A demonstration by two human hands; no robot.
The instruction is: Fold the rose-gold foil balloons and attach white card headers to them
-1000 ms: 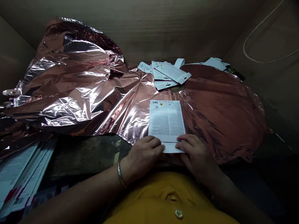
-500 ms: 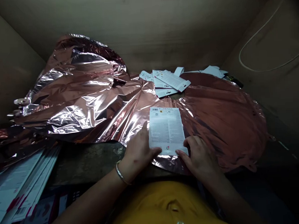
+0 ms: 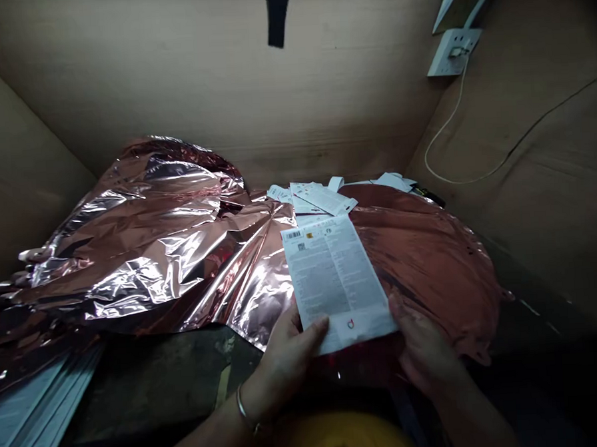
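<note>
A flat white printed packet (image 3: 339, 281), with a barcode and small print on its face, is held tilted in front of me. My left hand (image 3: 288, 351) grips its lower left edge, thumb on the front and the other fingers hidden behind. At the lower right corner my right hand (image 3: 422, 344) is closed on the packet's edge, its fingers partly hidden. Beneath and around lies shiny rose-gold foil, crumpled foil (image 3: 149, 238) to the left and a flatter foil balloon (image 3: 431, 263) to the right.
Several similar white packets (image 3: 322, 197) lie at the back of the dark worktop (image 3: 151, 378). More printed packets (image 3: 43, 410) are stacked at lower left. A wall socket (image 3: 454, 52) with a thin cable (image 3: 427, 153) is at upper right. Wooden panels surround the worktop.
Both hands have lifted the packet from the foil and drawn it closer, tilting it. My view has risen, bringing the wall socket and a black strip into sight.
</note>
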